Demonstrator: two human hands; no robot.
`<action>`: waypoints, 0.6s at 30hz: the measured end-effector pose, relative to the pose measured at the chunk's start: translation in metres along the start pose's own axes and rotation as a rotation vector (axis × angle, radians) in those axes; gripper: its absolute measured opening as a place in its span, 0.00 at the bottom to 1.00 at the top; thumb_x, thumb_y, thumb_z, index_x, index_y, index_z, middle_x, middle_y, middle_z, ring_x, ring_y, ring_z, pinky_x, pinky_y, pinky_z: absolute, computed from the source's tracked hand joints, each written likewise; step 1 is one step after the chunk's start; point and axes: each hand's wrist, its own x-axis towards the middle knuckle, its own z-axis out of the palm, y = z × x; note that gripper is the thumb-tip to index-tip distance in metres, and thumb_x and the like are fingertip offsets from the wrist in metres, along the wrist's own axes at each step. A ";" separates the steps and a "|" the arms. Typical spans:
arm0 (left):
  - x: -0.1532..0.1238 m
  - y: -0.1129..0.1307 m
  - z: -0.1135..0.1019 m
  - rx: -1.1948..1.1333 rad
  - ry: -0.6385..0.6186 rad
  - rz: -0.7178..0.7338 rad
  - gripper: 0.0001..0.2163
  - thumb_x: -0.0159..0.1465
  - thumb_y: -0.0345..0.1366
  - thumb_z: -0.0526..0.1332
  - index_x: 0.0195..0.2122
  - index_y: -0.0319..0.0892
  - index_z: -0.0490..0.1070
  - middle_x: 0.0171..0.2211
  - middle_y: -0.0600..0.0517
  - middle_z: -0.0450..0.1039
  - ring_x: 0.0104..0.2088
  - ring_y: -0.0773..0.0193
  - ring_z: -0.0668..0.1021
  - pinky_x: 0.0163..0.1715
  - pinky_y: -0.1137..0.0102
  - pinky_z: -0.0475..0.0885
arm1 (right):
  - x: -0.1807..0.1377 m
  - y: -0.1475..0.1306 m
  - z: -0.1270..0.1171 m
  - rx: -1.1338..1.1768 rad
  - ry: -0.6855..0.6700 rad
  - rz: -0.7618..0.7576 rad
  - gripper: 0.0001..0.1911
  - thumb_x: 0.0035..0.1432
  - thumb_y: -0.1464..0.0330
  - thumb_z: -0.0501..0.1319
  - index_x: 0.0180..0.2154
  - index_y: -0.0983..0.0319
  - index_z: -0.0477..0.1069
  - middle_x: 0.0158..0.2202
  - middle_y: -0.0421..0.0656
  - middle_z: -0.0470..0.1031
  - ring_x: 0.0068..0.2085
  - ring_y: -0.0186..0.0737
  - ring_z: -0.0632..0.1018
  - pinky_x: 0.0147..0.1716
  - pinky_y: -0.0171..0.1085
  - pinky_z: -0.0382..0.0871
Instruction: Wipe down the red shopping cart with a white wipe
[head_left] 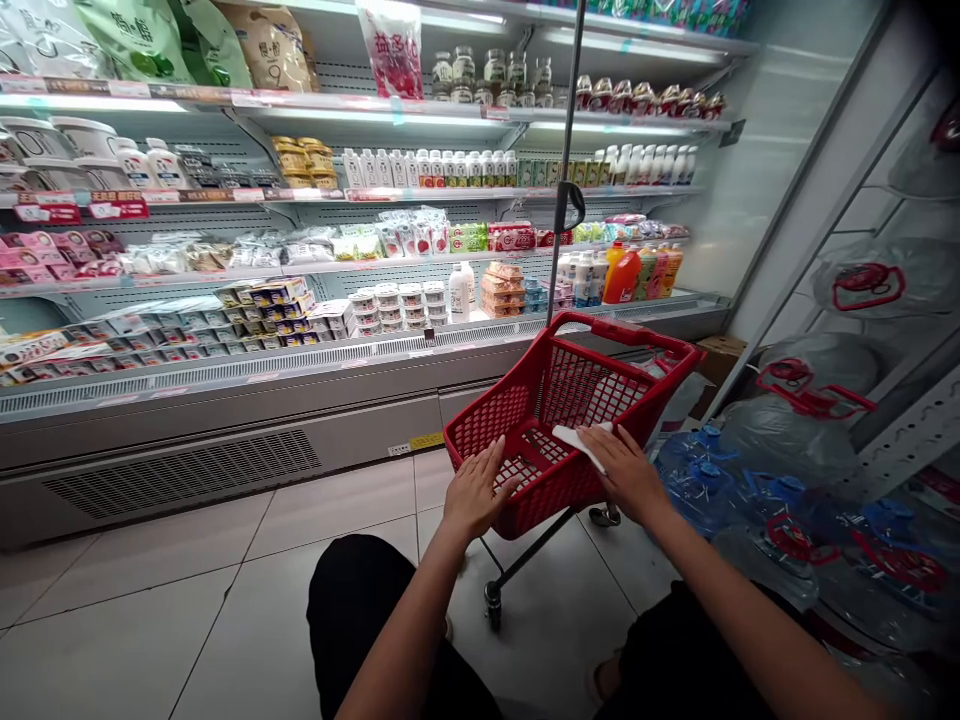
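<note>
One white cloth (576, 439) lies under R hand (628, 468), on near-right rim of red cart (544, 510), long axis approx. far-left to near-right. R fingers straight, close together; can't tell if thumb pinches. L hand (474, 492), thumb spread from fingers, is at near rim, farther from cloth.

One red cart (555, 500), one white cloth (568, 436) and one yellow label (427, 441) show.

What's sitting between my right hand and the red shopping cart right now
A white wipe, cloth or paper, I can't tell which: the head view shows it under your right hand, against the rim of the red shopping cart.
</note>
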 end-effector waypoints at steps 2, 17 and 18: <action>0.004 0.002 0.000 -0.023 0.015 -0.023 0.35 0.75 0.60 0.40 0.77 0.48 0.41 0.75 0.49 0.52 0.73 0.55 0.60 0.72 0.55 0.53 | -0.003 -0.010 -0.001 0.018 -0.002 0.005 0.38 0.68 0.73 0.50 0.76 0.59 0.44 0.70 0.47 0.66 0.70 0.45 0.65 0.72 0.54 0.51; 0.015 0.032 0.007 -0.279 0.179 -0.124 0.40 0.73 0.61 0.46 0.77 0.49 0.29 0.77 0.49 0.41 0.75 0.50 0.52 0.69 0.54 0.60 | -0.013 -0.076 -0.010 0.122 -0.044 -0.173 0.45 0.58 0.80 0.50 0.76 0.60 0.44 0.73 0.44 0.61 0.72 0.41 0.62 0.74 0.52 0.44; 0.015 0.030 0.007 -0.250 0.168 -0.122 0.40 0.73 0.62 0.46 0.77 0.50 0.30 0.77 0.49 0.41 0.75 0.50 0.52 0.69 0.53 0.60 | -0.016 -0.055 -0.014 0.085 -0.033 -0.110 0.44 0.60 0.79 0.49 0.76 0.59 0.43 0.73 0.44 0.60 0.72 0.41 0.62 0.74 0.52 0.43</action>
